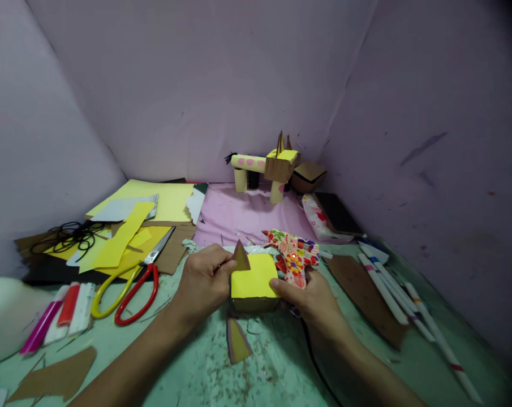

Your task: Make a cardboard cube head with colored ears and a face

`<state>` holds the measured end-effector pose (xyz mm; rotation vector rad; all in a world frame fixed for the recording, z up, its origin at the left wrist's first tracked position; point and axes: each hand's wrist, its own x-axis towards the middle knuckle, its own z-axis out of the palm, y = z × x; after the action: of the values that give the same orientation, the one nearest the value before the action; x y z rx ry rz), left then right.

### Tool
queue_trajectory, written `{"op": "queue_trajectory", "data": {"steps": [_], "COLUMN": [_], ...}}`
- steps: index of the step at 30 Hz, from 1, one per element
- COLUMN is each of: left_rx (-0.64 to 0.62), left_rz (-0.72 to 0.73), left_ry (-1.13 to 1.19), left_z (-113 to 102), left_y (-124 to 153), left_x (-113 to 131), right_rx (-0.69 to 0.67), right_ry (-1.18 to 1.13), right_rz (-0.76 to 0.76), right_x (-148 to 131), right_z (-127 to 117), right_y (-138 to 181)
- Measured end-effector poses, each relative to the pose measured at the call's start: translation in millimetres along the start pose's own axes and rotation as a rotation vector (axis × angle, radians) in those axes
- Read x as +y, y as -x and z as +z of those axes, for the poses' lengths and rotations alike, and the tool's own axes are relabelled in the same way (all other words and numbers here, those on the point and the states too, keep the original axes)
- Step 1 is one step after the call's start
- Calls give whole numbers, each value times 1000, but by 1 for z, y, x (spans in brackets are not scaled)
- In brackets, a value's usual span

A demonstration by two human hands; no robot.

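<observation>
My left hand (205,278) is closed in a pinch on a small brown cardboard triangle (240,257), held upright at the far left corner of a small cardboard box (254,277) with a yellow top. My right hand (313,297) is wrapped round a flower-patterned glue gun (293,254), its nozzle pointing left and away. The right thumb also presses on the box's right edge. A second cardboard triangle (239,342) lies on the table just below the box. Whether glue joins the upright triangle to the box cannot be seen.
A paper-and-cardboard animal (249,163) stands at the back. Scissors (143,277), coloured paper (162,200) and black cord (73,240) lie left. Markers (71,305) lie nearer me. Right are a phone (337,213), curved cardboard (361,294) and white pens (442,339). A black cable (315,362) trails toward me.
</observation>
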<state>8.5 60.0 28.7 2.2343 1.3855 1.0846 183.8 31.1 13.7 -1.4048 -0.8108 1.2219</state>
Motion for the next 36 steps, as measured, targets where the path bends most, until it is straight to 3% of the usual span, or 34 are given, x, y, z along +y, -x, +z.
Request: {"op": "queue_trajectory", "data": {"steps": [17, 22, 30, 33, 36], "left_rx": [4, -30, 123, -43, -367], "left_rz": [-7, -69, -284, -381, -461], "left_ry": [12, 38, 105, -17, -142], "left_z": [-1, -10, -26, -30, -33], "left_y": [-2, 1, 6, 7, 13], "left_x": [2, 2, -12, -14, -9], "right_rx": [-18, -44, -144, -94, -63], "right_ry": [27, -19, -49, -84, -96], "right_rz": [18, 21, -71, -107, -118], "right_x": [-1, 1, 6, 8, 8], "right_z": [-1, -3, -14, -17, -19], "right_y": [0, -2, -11, -15, -18]}}
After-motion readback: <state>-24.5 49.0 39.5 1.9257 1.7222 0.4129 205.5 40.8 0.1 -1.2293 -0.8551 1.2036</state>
